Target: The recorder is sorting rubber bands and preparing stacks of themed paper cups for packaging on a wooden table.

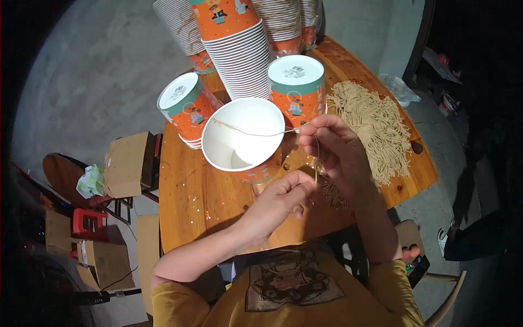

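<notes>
A paper bucket [260, 158] with a white inside stands on the table in front of me, its mouth tipped toward me. Across that mouth runs a thin tan cord [256, 134], its far end by the bucket's left rim. My right hand [336, 150] pinches the cord right of the bucket between thumb and fingertips. Below it, my left hand [280, 199] is closed, thumb against forefinger, on a short hanging length of cord. Whether both lengths are one piece is unclear. Right of my right hand lies a heap of tan cords [376, 131].
Upside-down orange buckets [297, 90] and a nested bucket stack [237, 62] stand behind, with wrapped stacks farther back. The wooden table [190, 185] has a curved right edge. Cardboard boxes [126, 163] and a red stool [90, 220] are on the left.
</notes>
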